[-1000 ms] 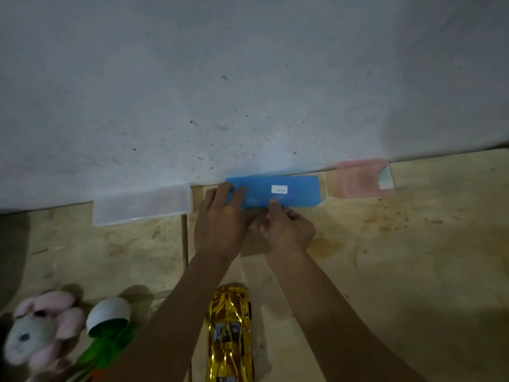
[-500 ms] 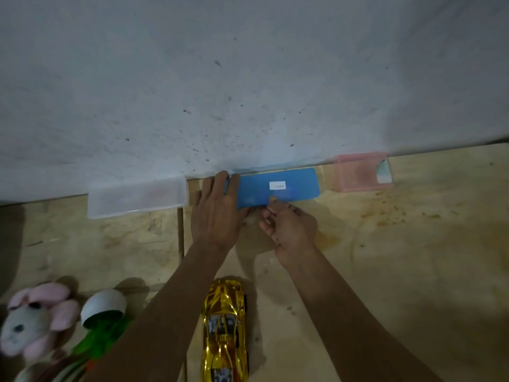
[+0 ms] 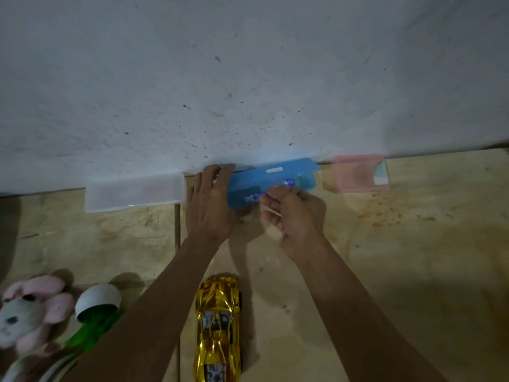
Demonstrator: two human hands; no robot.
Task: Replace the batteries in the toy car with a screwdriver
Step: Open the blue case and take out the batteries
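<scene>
A: What are the hands gripping?

B: The left hand (image 3: 210,201) clasps the left end of the blue case (image 3: 271,183). The right hand (image 3: 296,213) has its fingers curled at the case's front edge; whether they pinch anything I cannot tell.

A: And the case?

B: Lid raised, long axis along the wall (image 3: 248,78), between a clear box (image 3: 135,193) and a pink box (image 3: 358,173).

A: The car (image 3: 219,329)?

B: Well in front of the case, between the forearms, long axis toward the case.
</scene>
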